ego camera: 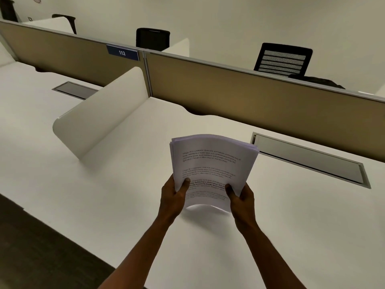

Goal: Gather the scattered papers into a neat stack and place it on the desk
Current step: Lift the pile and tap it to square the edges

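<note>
A stack of white printed papers [210,163] is held up over the white desk [125,205], tilted toward me and bowed, with its lower edge near or on the desk surface. My left hand [174,193] grips the stack's lower left side, thumb on the front sheet. My right hand [241,197] grips the lower right side the same way. The sheet edges at the top fan slightly apart. No loose papers lie elsewhere on the desk.
A white rounded divider [100,113] stands on the desk at left. A tan partition [250,101] with a "112" sign [122,52] runs along the back. A grey cable hatch [312,159] is set into the desk at right. Black chairs [283,59] stand beyond.
</note>
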`<action>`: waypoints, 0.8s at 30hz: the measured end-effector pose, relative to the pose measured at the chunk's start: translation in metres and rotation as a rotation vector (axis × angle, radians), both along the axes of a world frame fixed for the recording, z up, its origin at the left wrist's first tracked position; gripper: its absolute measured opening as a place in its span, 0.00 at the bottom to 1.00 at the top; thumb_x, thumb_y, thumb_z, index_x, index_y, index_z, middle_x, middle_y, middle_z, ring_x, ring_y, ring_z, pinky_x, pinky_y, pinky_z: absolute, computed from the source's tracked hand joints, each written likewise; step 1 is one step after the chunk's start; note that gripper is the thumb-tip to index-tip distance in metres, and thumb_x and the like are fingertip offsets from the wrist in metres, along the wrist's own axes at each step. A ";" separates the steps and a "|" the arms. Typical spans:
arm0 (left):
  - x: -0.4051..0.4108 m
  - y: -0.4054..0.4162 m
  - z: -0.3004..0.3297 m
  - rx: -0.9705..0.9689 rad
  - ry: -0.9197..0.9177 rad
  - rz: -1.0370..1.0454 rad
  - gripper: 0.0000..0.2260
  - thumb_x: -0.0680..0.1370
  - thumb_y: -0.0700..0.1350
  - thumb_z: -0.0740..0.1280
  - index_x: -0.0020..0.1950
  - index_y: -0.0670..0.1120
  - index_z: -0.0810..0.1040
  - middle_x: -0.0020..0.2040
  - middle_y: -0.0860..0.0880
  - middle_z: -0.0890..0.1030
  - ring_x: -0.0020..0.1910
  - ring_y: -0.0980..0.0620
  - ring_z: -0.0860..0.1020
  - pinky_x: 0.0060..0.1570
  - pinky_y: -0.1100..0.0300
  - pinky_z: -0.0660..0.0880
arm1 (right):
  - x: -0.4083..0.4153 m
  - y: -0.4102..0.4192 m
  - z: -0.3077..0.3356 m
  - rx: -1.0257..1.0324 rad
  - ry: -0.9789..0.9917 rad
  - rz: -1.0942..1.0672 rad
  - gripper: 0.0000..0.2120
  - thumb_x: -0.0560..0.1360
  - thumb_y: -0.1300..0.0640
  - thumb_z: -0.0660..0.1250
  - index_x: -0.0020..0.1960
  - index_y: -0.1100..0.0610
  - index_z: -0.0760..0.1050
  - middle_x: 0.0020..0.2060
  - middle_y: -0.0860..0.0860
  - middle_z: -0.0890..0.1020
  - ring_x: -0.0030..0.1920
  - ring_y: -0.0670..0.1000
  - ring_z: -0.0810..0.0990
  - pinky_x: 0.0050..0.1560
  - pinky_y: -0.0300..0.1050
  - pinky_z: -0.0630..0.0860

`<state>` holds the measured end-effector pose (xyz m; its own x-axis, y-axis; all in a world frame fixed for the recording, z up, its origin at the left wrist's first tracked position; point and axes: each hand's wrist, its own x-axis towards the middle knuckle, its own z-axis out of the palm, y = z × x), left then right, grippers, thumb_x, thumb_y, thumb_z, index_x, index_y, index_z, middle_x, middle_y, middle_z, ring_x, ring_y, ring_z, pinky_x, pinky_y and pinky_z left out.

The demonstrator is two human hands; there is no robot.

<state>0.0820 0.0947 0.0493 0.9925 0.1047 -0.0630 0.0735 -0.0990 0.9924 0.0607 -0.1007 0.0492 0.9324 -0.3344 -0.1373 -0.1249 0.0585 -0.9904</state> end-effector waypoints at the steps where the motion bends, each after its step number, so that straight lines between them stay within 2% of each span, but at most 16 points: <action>1: 0.001 -0.001 0.000 0.015 0.002 0.007 0.16 0.80 0.48 0.65 0.67 0.52 0.74 0.57 0.51 0.81 0.55 0.51 0.80 0.49 0.58 0.82 | 0.000 0.001 -0.001 -0.011 -0.002 0.002 0.17 0.77 0.60 0.68 0.65 0.54 0.74 0.56 0.52 0.82 0.56 0.55 0.80 0.57 0.53 0.79; 4: -0.001 0.000 -0.006 0.054 0.054 -0.021 0.16 0.80 0.49 0.65 0.68 0.52 0.73 0.59 0.52 0.81 0.57 0.51 0.79 0.51 0.61 0.79 | -0.005 0.007 -0.011 -0.065 0.019 0.016 0.19 0.76 0.61 0.70 0.66 0.54 0.74 0.57 0.51 0.82 0.57 0.52 0.80 0.58 0.52 0.80; 7: -0.001 0.005 -0.005 0.085 0.069 -0.061 0.15 0.79 0.51 0.66 0.66 0.56 0.73 0.58 0.53 0.81 0.59 0.49 0.80 0.54 0.56 0.80 | -0.006 0.005 -0.011 -0.095 0.019 -0.003 0.18 0.77 0.62 0.68 0.66 0.57 0.74 0.57 0.53 0.82 0.57 0.55 0.80 0.58 0.52 0.79; 9: -0.001 0.009 0.004 0.123 0.048 -0.050 0.17 0.77 0.52 0.68 0.65 0.57 0.71 0.60 0.53 0.80 0.59 0.49 0.80 0.53 0.58 0.80 | -0.005 0.000 -0.005 -0.131 0.001 -0.003 0.15 0.78 0.63 0.67 0.64 0.56 0.75 0.54 0.53 0.82 0.54 0.53 0.81 0.55 0.49 0.80; 11: 0.000 0.013 0.020 0.227 -0.066 0.065 0.29 0.74 0.54 0.72 0.72 0.54 0.64 0.67 0.51 0.74 0.64 0.50 0.76 0.57 0.58 0.77 | -0.004 -0.004 0.003 -0.209 -0.036 0.031 0.14 0.78 0.64 0.65 0.60 0.49 0.75 0.50 0.48 0.82 0.51 0.48 0.80 0.49 0.42 0.80; 13: 0.004 0.016 0.049 0.402 -0.240 0.202 0.40 0.71 0.58 0.73 0.77 0.52 0.56 0.74 0.50 0.65 0.72 0.51 0.66 0.67 0.57 0.69 | -0.003 -0.006 0.012 -0.341 -0.069 0.077 0.16 0.78 0.64 0.65 0.55 0.43 0.73 0.48 0.41 0.80 0.49 0.43 0.80 0.44 0.36 0.77; 15: 0.009 0.018 0.087 0.597 -0.448 0.205 0.43 0.70 0.61 0.73 0.78 0.49 0.56 0.77 0.48 0.59 0.78 0.50 0.56 0.74 0.59 0.59 | 0.000 -0.007 0.017 -0.453 -0.082 0.110 0.16 0.78 0.64 0.64 0.54 0.42 0.73 0.46 0.37 0.79 0.47 0.41 0.79 0.43 0.36 0.77; 17: 0.015 0.019 0.126 0.840 -0.616 0.076 0.42 0.71 0.63 0.71 0.78 0.48 0.59 0.78 0.47 0.59 0.79 0.49 0.50 0.77 0.57 0.53 | 0.004 -0.008 0.023 -0.548 -0.108 0.153 0.11 0.78 0.61 0.63 0.55 0.46 0.74 0.45 0.39 0.80 0.46 0.43 0.81 0.44 0.41 0.81; 18: 0.018 0.019 0.142 0.953 -0.637 -0.027 0.40 0.71 0.63 0.70 0.78 0.49 0.59 0.78 0.47 0.61 0.80 0.48 0.51 0.77 0.53 0.51 | 0.007 -0.009 0.027 -0.594 -0.133 0.181 0.09 0.77 0.59 0.62 0.55 0.49 0.75 0.44 0.41 0.81 0.45 0.45 0.82 0.44 0.44 0.83; 20: 0.027 0.021 0.161 1.019 -0.501 -0.253 0.37 0.72 0.60 0.70 0.77 0.53 0.60 0.75 0.50 0.67 0.77 0.47 0.59 0.76 0.50 0.54 | 0.012 -0.009 0.038 -0.701 -0.193 0.238 0.09 0.76 0.59 0.62 0.54 0.51 0.75 0.43 0.44 0.82 0.42 0.48 0.82 0.42 0.47 0.83; 22: 0.039 0.028 0.169 0.963 -0.407 -0.353 0.31 0.71 0.58 0.71 0.72 0.57 0.67 0.66 0.52 0.78 0.65 0.47 0.75 0.66 0.49 0.71 | 0.017 -0.011 0.051 -0.790 -0.253 0.282 0.09 0.76 0.60 0.62 0.53 0.51 0.75 0.42 0.44 0.82 0.40 0.50 0.81 0.39 0.47 0.80; 24: 0.047 0.037 0.172 0.857 -0.447 -0.347 0.21 0.70 0.56 0.70 0.63 0.57 0.76 0.54 0.54 0.84 0.49 0.52 0.82 0.51 0.52 0.79 | 0.020 -0.014 0.059 -0.812 -0.269 0.315 0.09 0.76 0.60 0.63 0.55 0.51 0.76 0.43 0.45 0.83 0.40 0.51 0.81 0.39 0.47 0.80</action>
<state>0.1290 0.1318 0.2214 0.8911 -0.3564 0.2809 -0.4531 -0.7327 0.5078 0.0806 -0.1152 0.1086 0.9634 0.0420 0.2649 0.2243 -0.6674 -0.7101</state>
